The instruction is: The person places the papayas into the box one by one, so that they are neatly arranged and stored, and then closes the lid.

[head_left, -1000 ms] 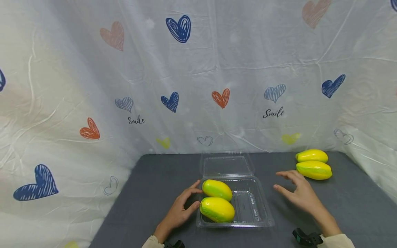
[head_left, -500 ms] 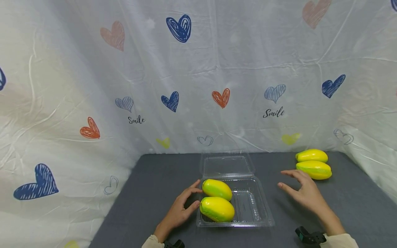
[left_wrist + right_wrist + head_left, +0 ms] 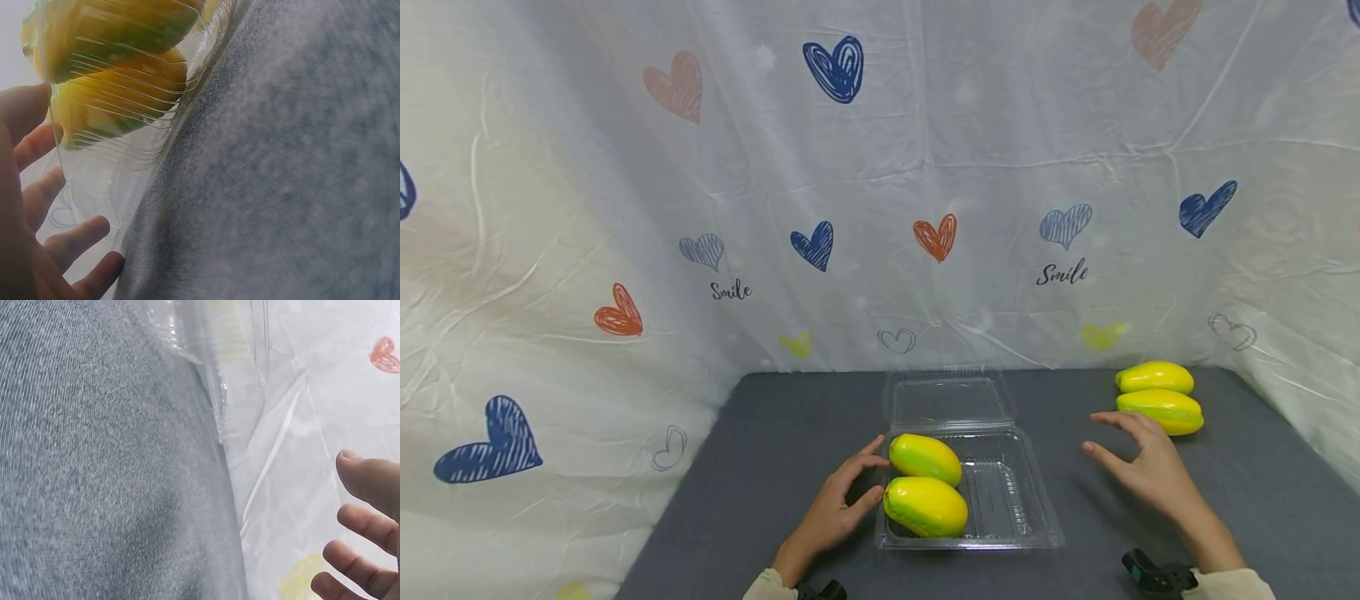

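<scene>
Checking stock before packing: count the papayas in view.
4: back papaya and front papaya inside the plastic clamshell; rear papaya and nearer papaya on the table, far right.

Head view looks forward-down from six o'clock of the table [image 3: 790, 433]; both nearer wrist views share its clamshell container [image 3: 992, 500].

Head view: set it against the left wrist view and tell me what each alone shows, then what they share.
Only the head view: the right hand, the far pair of fruits and the "Smile" lettering.
Only the left wrist view: the ribbed wall beside the left hand, with that hand's every finger.
Both: the left hand, clear container, two yellow-green fruits inside and grey cloth.
</scene>
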Demonstrator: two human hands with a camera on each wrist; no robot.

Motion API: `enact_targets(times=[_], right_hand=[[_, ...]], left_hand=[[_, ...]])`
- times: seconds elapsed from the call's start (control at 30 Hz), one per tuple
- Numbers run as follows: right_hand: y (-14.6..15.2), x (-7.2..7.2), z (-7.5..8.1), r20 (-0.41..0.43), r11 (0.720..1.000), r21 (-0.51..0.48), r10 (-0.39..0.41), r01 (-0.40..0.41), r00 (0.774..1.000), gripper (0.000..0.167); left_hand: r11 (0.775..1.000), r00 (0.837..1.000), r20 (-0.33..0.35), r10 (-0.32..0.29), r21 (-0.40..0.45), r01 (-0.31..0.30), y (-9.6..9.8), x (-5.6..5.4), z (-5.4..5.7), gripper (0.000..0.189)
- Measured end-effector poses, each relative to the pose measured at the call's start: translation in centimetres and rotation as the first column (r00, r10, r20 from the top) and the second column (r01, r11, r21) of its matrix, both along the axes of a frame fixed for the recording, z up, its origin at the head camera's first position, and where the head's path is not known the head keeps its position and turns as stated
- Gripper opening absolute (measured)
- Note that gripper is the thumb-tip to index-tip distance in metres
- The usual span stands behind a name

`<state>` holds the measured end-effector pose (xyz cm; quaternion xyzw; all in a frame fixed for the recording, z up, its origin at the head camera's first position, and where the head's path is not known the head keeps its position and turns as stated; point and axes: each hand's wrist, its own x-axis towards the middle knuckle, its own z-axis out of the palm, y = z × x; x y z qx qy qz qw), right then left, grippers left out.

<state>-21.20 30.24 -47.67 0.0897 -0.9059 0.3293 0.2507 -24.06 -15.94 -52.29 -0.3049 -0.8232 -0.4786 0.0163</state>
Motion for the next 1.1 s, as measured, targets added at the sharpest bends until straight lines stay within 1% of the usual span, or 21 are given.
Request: enact_targets(times=[0.2, 0.3, 0.6, 0.9, 1.1], right_hand=[[0.5, 0.1, -0.1, -0.006, 1.0, -0.006, -0.007, 0.007, 1.0, 0.046], [0.7, 0.1, -0.1, -0.002, 1.0, -0.007, -0.018, 0.018, 1.0, 0.046], [1.0, 0.4, 0.0, 0.015, 0.999, -0.006, -0.048, 0.048, 0.999, 0.046], [1.4, 0.3, -0.3, -0.03, 0.998, -0.006, -0.056, 0.056, 0.998, 0.045], [1.7, 0.3, -0.5, -0.067, 0.998, -0.003, -0.067, 0.067, 0.995, 0.044]], left_hand=[[1.0, 1.0, 0.0, -0.003, 0.003, 0.003, 0.0, -0.1, -0.1, 0.032], [1.0, 1.0, 0.013, 0.001, 0.002, -0.002, 0.0, -0.1, -0.1, 0.032], [1.0, 1.0, 0.023, 0.006, -0.001, -0.006, 0.1, 0.1, 0.2, 0.032], [1.0, 0.999, 0.031, 0.006, -0.005, -0.006, 0.1, 0.2, 0.4, 0.032], [1.0, 1.0, 0.024, 0.009, -0.006, -0.009, 0.1, 0.2, 0.3, 0.032]])
